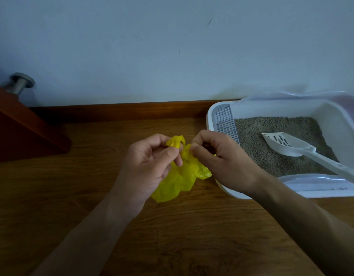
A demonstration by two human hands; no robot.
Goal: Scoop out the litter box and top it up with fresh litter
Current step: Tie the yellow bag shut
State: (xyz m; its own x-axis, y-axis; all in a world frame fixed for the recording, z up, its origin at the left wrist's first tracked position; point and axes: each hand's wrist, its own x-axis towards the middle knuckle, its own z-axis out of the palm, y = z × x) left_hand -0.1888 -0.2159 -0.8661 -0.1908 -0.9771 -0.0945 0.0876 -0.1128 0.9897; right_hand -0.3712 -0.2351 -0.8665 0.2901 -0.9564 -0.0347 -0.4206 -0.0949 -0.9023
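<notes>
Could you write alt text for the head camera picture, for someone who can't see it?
Two hands, left hand and right hand, pinch a crumpled yellow plastic bag above a wooden floor. At right, a white scoop lies in a litter box of grey litter.

- The litter box (pixel 218 116) runs off the right edge, so its far end can't be seen
- The scoop (pixel 303 151) handle is cut off there too
- The left hand (pixel 148 166) and right hand (pixel 220 158) cover part of the yellow bag (pixel 184 176)
- What's inside the bag can't be seen
</notes>
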